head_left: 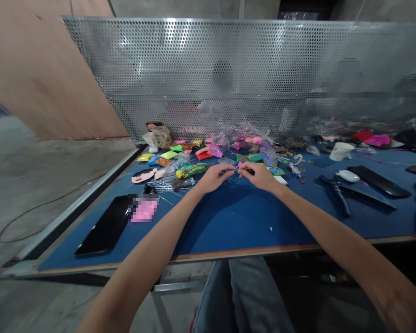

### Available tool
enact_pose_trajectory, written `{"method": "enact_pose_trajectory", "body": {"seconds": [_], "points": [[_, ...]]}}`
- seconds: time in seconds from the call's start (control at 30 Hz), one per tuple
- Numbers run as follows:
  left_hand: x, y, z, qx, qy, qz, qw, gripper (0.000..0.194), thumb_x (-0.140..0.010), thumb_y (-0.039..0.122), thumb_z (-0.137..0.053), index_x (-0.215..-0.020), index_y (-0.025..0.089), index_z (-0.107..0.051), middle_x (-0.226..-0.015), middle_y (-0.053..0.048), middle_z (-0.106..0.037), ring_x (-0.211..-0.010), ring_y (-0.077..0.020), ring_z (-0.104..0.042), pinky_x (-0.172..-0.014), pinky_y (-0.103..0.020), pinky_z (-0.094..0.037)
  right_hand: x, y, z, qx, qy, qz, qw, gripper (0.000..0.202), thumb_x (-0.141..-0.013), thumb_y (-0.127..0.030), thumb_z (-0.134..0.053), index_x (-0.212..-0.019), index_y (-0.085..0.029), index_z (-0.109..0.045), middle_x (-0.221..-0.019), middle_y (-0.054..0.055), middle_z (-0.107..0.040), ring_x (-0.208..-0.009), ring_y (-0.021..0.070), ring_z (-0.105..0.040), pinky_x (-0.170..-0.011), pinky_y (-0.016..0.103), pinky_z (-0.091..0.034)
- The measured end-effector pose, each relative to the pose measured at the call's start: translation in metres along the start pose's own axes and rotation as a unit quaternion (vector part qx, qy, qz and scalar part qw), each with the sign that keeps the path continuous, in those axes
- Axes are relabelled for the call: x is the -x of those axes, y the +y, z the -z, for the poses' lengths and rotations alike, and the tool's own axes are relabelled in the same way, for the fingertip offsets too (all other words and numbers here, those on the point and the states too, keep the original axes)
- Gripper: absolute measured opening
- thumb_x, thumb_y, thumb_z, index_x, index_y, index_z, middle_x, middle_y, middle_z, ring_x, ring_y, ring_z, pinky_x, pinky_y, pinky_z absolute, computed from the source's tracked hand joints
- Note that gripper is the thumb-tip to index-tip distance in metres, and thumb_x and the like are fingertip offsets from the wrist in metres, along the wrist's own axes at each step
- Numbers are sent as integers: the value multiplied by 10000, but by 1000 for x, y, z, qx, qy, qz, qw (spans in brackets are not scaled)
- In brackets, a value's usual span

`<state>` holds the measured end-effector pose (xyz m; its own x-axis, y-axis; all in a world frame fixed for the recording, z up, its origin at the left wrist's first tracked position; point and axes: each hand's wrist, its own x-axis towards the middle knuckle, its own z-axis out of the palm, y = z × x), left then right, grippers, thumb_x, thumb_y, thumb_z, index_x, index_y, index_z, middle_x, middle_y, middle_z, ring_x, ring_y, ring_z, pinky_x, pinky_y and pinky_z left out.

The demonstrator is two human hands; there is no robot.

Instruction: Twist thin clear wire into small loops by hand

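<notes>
My left hand [217,178] and my right hand [258,175] are held close together over the middle of the blue table [225,226]. The fingers of each are pinched, and a thin, tiny item seems to run between the fingertips, too small to name. A small pink piece [240,164] shows beside my right fingertips. Behind the hands lie pink packets [215,150] and a red packet [203,154]. To the left of my left hand rests a yellow-green lump [191,170] of mixed colours.
A black phone [106,226] and a flat face-shaped piece [143,176] lie at the left. Pliers [338,192], a black case [379,181] and a white cup [341,151] are at the right. Behind stands a perforated metal panel [194,60].
</notes>
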<state>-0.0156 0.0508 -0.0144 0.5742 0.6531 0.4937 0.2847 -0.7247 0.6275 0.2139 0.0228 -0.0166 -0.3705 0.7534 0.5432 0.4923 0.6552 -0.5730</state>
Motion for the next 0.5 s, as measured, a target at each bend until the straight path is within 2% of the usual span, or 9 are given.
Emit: {"method": "enact_pose_trajectory", "body": {"seconds": [0.1,0.2,0.3,0.4,0.5], "points": [[-1,3,0,14,9,5,1000,342,-975,459,-555,-1037,184,-747,-1018,-66,-751,-906,-193,-656,-809,-286,-462,0,-2,0,54,28,16,998,248,-969,-421,-566,-917,-222,-705,-817,47,-726,-723,201,-634,-709,326,-458],[-1,7,0,99,15,34,994,365,-957,492,-576,-1009,154,-704,-891,-62,-730,-835,-180,-650,-779,-282,-468,-1,-6,1,135,57,59,987,253,-970,-418,-576,-895,-227,-724,-763,52,-689,-739,213,-595,-736,348,-436],[-1,10,-2,159,22,55,986,373,-933,514,-605,-985,149,-663,-786,-38,-690,-751,-152,-627,-746,-268,-468,-1,-8,1,167,71,90,979,244,-970,-409,-585,-900,-228,-732,-765,59,-690,-762,224,-586,-783,377,-426],[1,13,-1,147,25,50,988,391,-936,527,-592,-957,147,-676,-795,-49,-703,-747,-148,-624,-740,-265,-462,0,-8,-2,112,82,53,989,243,-954,-422,-603,-894,-221,-724,-768,56,-705,-750,223,-606,-790,385,-439],[3,14,1,150,-1,44,988,420,-930,498,-612,-1133,137,-680,-877,-74,-743,-821,-177,-663,-781,-284,-475,0,-6,-4,-44,68,-41,996,271,-942,-453,-603,-892,-206,-704,-742,42,-713,-680,202,-622,-699,346,-461]]}}
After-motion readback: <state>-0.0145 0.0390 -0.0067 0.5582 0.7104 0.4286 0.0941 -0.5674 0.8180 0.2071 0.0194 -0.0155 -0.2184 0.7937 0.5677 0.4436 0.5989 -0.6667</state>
